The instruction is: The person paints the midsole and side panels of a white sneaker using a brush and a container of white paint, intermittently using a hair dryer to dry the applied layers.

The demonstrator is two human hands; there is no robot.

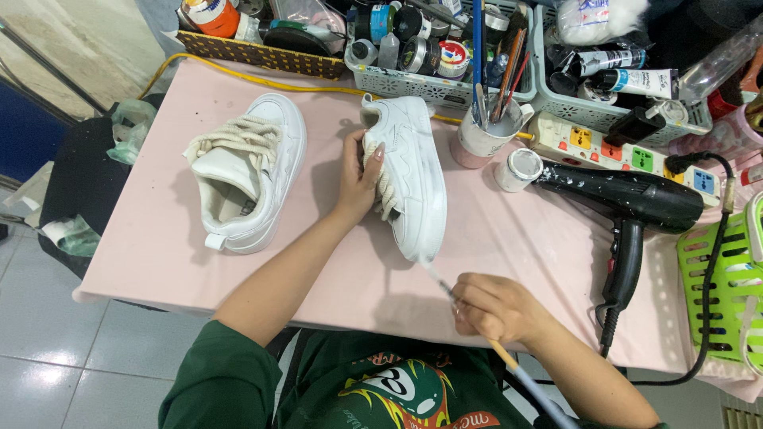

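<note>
We see a smooth white sneaker (409, 179) tipped on its side on the pink cloth (159, 238), thick cream laces bunched at its opening. The left hand (358, 179) clamps around that laced edge, fingers curled in. The right hand (493, 308) pinches a thin brush (439, 284) (pale wooden handle), its tip touching the sneaker's toe. A second sneaker (246, 171) lies apart to the left; a matte black dryer (628, 206) rests to the right.

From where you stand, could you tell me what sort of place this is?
Probably a small shoe-restoring or painting workbench. The left hand steadies a white sneaker while the right hand works a brush on it; baskets of paint pots and a hair dryer stand by.
</note>
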